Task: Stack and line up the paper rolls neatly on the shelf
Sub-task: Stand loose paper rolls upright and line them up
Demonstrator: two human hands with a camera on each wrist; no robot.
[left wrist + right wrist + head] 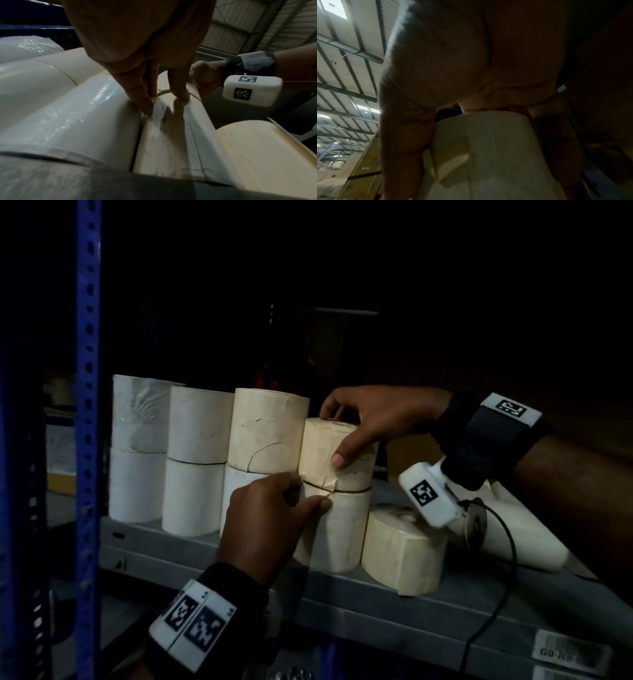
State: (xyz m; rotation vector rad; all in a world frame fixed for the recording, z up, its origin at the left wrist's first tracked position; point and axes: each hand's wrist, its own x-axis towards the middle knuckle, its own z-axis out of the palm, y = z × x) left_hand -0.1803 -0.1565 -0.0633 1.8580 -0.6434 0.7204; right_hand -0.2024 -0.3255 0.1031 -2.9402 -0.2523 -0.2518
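Note:
Paper rolls stand in two-high stacks on a grey metal shelf [376, 604]. My right hand [337, 436] grips the cream top roll [329, 467] of the fourth stack, thumb on its front and fingers over its top. The right wrist view shows that roll [496, 148] under my palm, with the thumb [402, 135] down its side. My left hand [317, 501] touches the white lower roll [339, 535] with straight fingertips, right at the seam between the two rolls. In the left wrist view the fingertips [145, 106] press on this roll [171, 142].
Three more stacks stand to the left [137, 450] [197, 463] [263, 436]. A single cream roll [400, 546] stands to the right, and a white roll [520, 532] lies on its side beyond it. A blue perforated upright [87, 440] borders the left. A black cable [507, 577] hangs over the shelf.

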